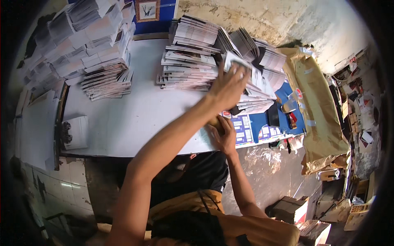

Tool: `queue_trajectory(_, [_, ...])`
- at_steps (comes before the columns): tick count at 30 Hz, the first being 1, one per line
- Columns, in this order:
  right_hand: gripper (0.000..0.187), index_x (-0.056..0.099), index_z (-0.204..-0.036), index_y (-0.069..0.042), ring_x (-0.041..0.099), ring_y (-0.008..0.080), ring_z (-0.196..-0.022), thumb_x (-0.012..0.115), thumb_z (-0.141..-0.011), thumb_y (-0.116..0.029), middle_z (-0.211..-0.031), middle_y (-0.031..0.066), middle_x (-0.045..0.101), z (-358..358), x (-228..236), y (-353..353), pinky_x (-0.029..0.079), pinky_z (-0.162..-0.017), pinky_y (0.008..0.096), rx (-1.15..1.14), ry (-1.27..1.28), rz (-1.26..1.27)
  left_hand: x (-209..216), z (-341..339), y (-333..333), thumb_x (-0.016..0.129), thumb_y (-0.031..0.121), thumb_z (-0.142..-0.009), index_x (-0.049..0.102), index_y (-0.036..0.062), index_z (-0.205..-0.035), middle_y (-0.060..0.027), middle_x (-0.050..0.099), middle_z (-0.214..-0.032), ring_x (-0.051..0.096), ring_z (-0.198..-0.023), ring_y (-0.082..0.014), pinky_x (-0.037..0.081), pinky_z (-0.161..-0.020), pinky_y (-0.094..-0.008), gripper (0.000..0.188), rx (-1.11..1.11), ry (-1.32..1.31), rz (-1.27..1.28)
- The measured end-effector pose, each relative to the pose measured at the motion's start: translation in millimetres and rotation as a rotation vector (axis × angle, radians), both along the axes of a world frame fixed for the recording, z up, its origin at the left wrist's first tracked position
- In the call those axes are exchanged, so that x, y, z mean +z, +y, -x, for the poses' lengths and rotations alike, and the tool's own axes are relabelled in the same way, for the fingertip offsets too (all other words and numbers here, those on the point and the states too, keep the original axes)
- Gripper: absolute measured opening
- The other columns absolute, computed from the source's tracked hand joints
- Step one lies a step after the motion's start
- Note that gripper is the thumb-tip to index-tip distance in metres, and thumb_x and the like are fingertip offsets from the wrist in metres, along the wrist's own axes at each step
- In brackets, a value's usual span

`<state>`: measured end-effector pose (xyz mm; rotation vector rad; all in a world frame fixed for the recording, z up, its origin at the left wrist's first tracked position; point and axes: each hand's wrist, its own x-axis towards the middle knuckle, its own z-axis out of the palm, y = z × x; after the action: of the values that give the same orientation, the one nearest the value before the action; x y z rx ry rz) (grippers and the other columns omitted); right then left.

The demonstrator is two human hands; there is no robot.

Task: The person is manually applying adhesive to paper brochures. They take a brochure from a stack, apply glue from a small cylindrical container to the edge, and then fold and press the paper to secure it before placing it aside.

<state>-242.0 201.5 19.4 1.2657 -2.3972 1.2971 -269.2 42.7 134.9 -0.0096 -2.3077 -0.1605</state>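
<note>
My left arm crosses over the table to the piles at the right. There my left hand [230, 84] lies over a printed booklet [234, 60] on top of a pile, fingers spread and slightly blurred. Nearer to me, at the table's front edge, my right hand [225, 133] is closed around a tan, rounded object [215, 121]; its kind is mostly hidden by the fingers. Beside it shows a small red and white round thing [225, 114]. A fanned stack of booklets [252, 107] lies just right of my left hand, and a tall booklet stack [186, 71] stands left of it.
High paper piles [88, 39] fill the table's far left, with a smaller booklet stack [107, 82] before them. A clear cup [289, 105] stands on the blue surface at right. Brown paper [318, 106] hangs beyond it. Cardboard boxes [289, 209] sit on the floor at lower right.
</note>
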Motion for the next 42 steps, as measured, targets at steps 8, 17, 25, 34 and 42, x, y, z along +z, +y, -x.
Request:
queue_trajectory(8, [0.048, 0.058, -0.129, 0.004, 0.06, 0.042, -0.113, 0.071, -0.083, 0.002, -0.123, 0.024, 0.063, 21.5, -34.2, 3.7, 0.048, -0.101, 0.0484, 0.024, 0.203, 0.095, -46.8, -211.3, -60.7, 0.072, 0.018, -0.088, 0.044, 0.0029, -0.15, -0.0227, 0.045, -0.15, 0.041, -0.142, -0.0402, 0.033, -0.119, -0.0488, 0.07, 0.03, -0.154, -0.443])
queue_trajectory(17, [0.057, 0.057, -0.14, -0.001, 0.051, 0.0435, -0.13, 0.075, -0.087, -0.015, -0.14, 0.0253, 0.054, 15.1, -20.4, -0.4, 0.041, -0.111, 0.05, -0.299, 0.254, 0.018, -117.2, -486.8, -171.6, 0.077, 0.043, -0.088, 0.05, 0.0023, -0.148, -0.0243, 0.043, -0.156, 0.034, -0.148, -0.0455, 0.02, -0.12, -0.0657, 0.078, 1.11, -0.312, -0.255])
queue_trajectory(25, [0.066, 0.053, -0.147, -0.006, 0.042, 0.0417, -0.141, 0.077, -0.086, -0.014, -0.153, 0.0244, 0.042, -6.8, 5.4, -1.8, 0.034, -0.117, 0.0522, -0.052, 0.271, 0.163, -94.6, -421.4, -119.1, 0.073, 0.01, -0.092, 0.079, 0.0064, -0.107, -0.0083, 0.075, -0.12, 0.068, -0.121, -0.0252, 0.027, -0.12, -0.061, 0.016, 0.679, 0.008, -0.413])
queue_trajectory(34, [0.054, 0.07, -0.129, -0.014, 0.06, 0.0265, -0.118, 0.078, -0.075, -0.011, -0.131, 0.0079, 0.066, -93.7, 27.4, -60.7, 0.039, -0.099, 0.047, 0.566, 0.176, -0.25, -81.5, -312.5, -8.4, 0.088, 0.026, -0.078, 0.077, 0.0091, -0.108, -0.0145, 0.064, -0.134, 0.054, -0.134, -0.0327, 0.029, -0.12, -0.0514, 0.036, 0.166, 0.111, -0.604])
queue_trajectory(42, [0.048, 0.074, -0.123, -0.009, 0.062, 0.0267, -0.119, 0.082, -0.078, -0.021, -0.131, 0.0081, 0.068, -121.4, 42.5, -48.5, 0.045, -0.103, 0.0383, 0.831, -0.071, -0.045, -111.7, -300.9, -18.9, 0.051, 0.055, -0.101, 0.015, 0.0122, -0.164, -0.0202, 0.029, -0.164, 0.03, -0.151, -0.0382, 0.029, -0.123, -0.0575, 0.084, -0.612, 0.431, -1.971])
